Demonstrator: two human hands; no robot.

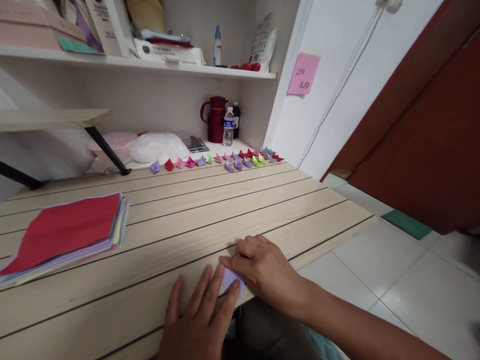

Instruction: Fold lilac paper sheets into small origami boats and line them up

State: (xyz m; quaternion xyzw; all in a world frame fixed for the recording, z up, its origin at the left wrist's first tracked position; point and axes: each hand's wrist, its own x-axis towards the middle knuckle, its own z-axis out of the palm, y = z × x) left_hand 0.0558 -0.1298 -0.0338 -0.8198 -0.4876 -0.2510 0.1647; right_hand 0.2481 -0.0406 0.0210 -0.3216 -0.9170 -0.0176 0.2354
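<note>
At far left on the upper shelf, a pink box (22, 30) has faint marks on its front, too indistinct to read. Below it, on the slatted wooden tabletop (176, 215), lies a stack of coloured paper (71, 225), its top sheet red. Next along the shelf stands a white carton (101, 25) with small dark print that cannot be made out. A white packet (168, 52) bears a round black emblem and a line of Chinese characters, too small to read.

A row of small folded paper boats (190, 162) in several colours runs along the far edge of the tabletop, bunching towards the right.

The left hand (198, 317) is open, palm down, fingers spread, with fingertips on a folded piece of lilac paper (230, 277) near the tabletop's close edge. Behind, a maroon vacuum jug (215, 122) stands beside a clear water bottle (228, 127) with a blue label and a dark bottle (236, 120) with a pale one; neither label is legible. The right hand (264, 272) is partly closed, fingers curled, thumb extended onto the lilac paper; whether it pinches the sheet cannot be told.

Farther right, a white pouch (263, 40) carries blurred lettering, and a pink sticky note (303, 74) reads "250" above unclear handwriting.
</note>
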